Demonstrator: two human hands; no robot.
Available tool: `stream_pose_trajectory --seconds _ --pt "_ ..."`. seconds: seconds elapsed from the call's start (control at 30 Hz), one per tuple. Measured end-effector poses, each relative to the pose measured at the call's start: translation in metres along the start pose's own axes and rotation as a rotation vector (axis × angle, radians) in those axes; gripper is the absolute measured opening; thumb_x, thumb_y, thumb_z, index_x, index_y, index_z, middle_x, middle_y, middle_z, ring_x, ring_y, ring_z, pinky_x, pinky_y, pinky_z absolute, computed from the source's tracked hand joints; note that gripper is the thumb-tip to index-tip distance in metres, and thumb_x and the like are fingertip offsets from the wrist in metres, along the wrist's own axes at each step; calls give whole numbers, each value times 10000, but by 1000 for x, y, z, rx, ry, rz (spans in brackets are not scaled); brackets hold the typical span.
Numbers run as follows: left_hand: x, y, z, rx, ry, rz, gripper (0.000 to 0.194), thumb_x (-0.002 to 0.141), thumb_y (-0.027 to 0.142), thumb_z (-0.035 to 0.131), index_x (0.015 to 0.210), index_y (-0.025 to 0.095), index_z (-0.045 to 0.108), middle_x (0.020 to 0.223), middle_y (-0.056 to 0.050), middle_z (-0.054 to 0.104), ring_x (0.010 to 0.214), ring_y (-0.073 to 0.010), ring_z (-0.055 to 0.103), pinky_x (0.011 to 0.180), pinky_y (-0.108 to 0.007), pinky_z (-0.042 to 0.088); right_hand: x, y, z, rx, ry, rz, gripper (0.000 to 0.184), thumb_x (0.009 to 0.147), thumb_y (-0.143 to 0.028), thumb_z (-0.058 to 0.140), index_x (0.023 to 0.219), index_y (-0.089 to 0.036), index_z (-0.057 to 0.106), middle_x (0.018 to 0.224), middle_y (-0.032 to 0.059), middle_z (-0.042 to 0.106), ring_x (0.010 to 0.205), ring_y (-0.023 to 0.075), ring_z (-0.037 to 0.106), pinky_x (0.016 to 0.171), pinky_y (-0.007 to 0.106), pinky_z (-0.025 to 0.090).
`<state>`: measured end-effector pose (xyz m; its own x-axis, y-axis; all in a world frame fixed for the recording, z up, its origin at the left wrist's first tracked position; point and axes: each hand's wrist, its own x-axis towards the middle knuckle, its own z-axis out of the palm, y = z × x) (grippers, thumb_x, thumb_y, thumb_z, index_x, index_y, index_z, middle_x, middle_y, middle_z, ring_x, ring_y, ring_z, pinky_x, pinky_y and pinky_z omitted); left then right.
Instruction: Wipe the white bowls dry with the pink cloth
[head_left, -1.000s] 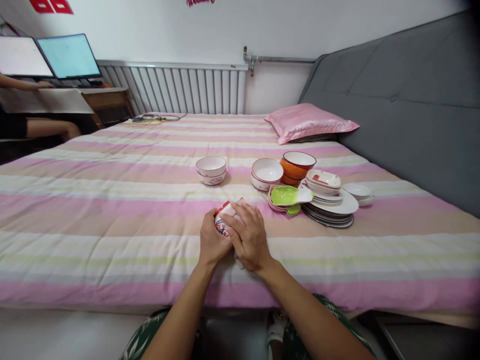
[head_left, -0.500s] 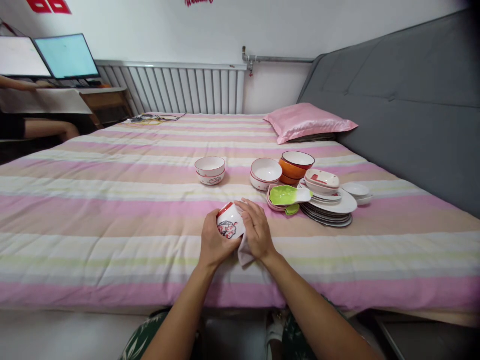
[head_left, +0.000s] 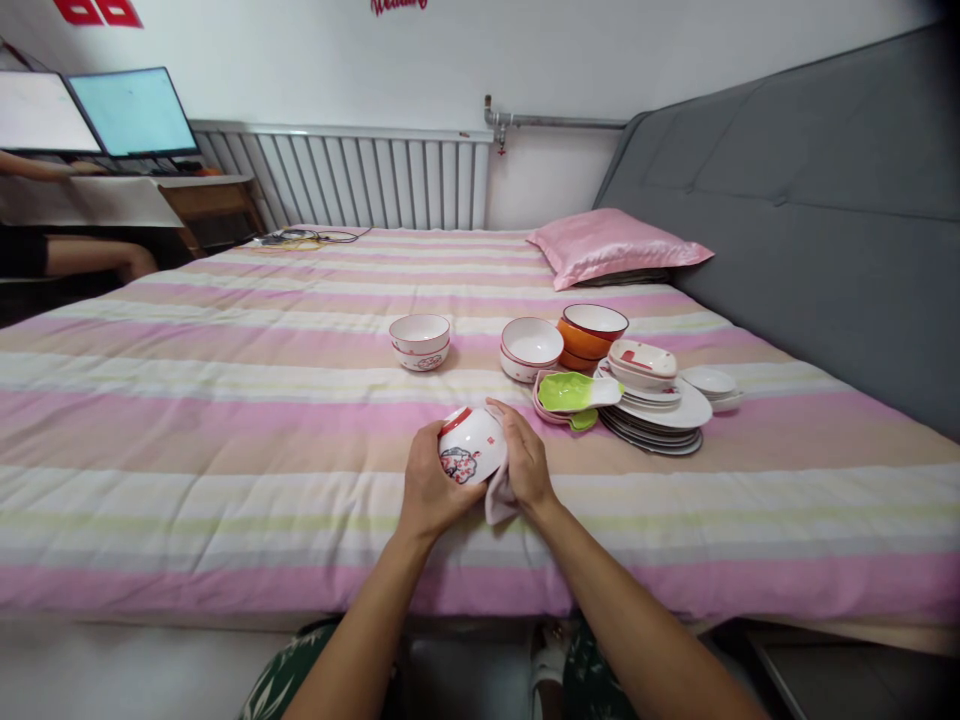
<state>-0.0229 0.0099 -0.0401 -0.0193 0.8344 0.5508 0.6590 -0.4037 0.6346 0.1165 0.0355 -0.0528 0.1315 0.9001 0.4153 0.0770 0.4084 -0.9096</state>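
A white bowl (head_left: 474,445) with a red rim and a blossom print is tilted on its side between my hands, above the near part of the bed. My left hand (head_left: 431,478) grips its left edge, thumb along the underside. My right hand (head_left: 527,460) is closed on a pale pinkish cloth (head_left: 500,497) and presses it to the bowl's right side; the cloth's lower end hangs below the palm. Beyond the hands stand two nested white bowls (head_left: 420,340), with another stacked pair of white bowls (head_left: 531,347) to their right.
Right of my hands are green leaf-shaped dishes (head_left: 570,392), orange bowls (head_left: 589,335), a stack of plates (head_left: 660,425) with a rectangular dish (head_left: 643,360) on top, and small white dishes (head_left: 712,385). A pink pillow (head_left: 619,245) lies behind. A person's arm (head_left: 37,167) shows at the desk.
My right hand has slid with the cloth from over the bowl to its right side, uncovering more of the printed outside. My left hand keeps its hold. The other dishes stay put.
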Motion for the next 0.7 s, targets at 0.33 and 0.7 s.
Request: stream_pose_trajectory --seconds 0.33,0.7 --pt "-1 -2 0 5 -10 8 690 544 296 757 1143 161 442 1039 -93 561 926 -247 579 816 -383 493 -2 -1 0 -10 -1 -11 380 961 -368 354 1199 -216 608 1272 49 603 1211 187 521 1081 380 359" --pt "-1 -2 -1 -5 -6 0 692 534 280 744 1143 134 448 1035 -101 560 923 -249 574 819 -396 496 -8 -18 -2 -317 -81 -249 384 966 -302 324 1252 -211 563 1275 68 589 1233 196 480 1062 411 367"
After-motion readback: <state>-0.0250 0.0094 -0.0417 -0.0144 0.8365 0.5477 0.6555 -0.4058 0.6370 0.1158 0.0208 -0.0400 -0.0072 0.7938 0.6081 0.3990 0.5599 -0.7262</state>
